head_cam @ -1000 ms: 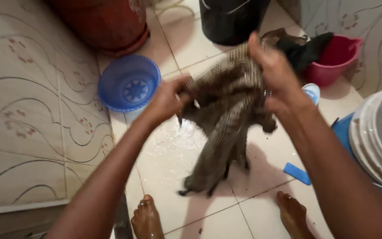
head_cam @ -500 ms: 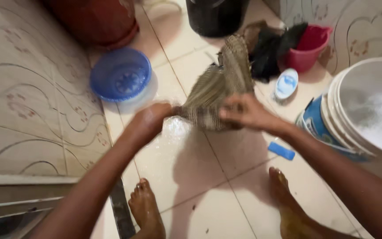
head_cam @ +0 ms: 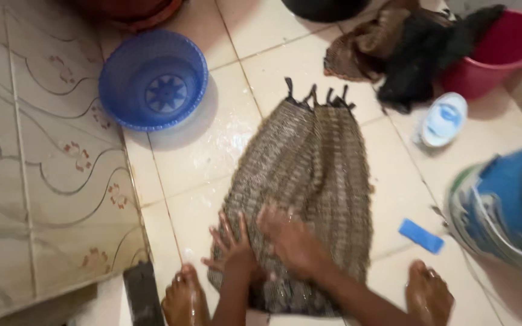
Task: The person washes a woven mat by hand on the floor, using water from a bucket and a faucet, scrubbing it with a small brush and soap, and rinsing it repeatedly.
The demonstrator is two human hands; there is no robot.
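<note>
On the wet tiled floor [head_cam: 261, 36] between your bare feet, the brown woven cloth [head_cam: 303, 181] lies spread flat. Your left hand [head_cam: 232, 249] and right hand [head_cam: 288, 238] press on its near end, fingers splayed, gripping nothing. Beyond sits a blue basin [head_cam: 152, 78].

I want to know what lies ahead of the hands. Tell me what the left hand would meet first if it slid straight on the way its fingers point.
The left hand lies flat on the brown cloth, fingers pointing up the floor. It would likely just cross more cloth.
</note>
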